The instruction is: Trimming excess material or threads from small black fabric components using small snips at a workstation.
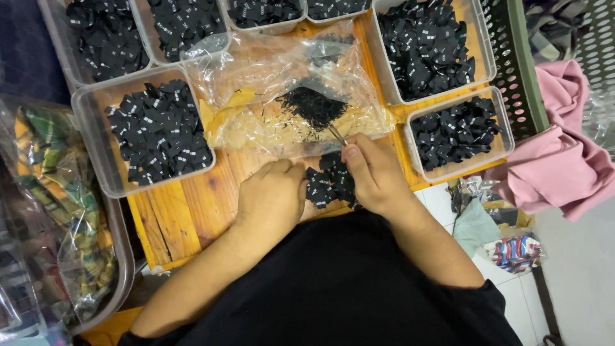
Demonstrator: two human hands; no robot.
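Note:
My right hand [375, 174] grips a small pair of metal snips [337, 134], its tips pointing up towards a heap of black thread trimmings [312, 105] on a clear plastic bag [256, 70]. My left hand [272, 195] rests knuckles-up on the wooden board [186, 211], fingers curled at the edge of a small pile of black fabric labels [328, 182] lying between both hands. Whether the left fingers pinch a label is hidden.
Clear plastic tubs full of black labels ring the board: one at the left [96, 154], two at the right [487, 64] [506, 138], several along the top. A green perforated basket [522, 77] and pink cloth [564, 160] sit right. Bagged plaid fabric [57, 211] lies left.

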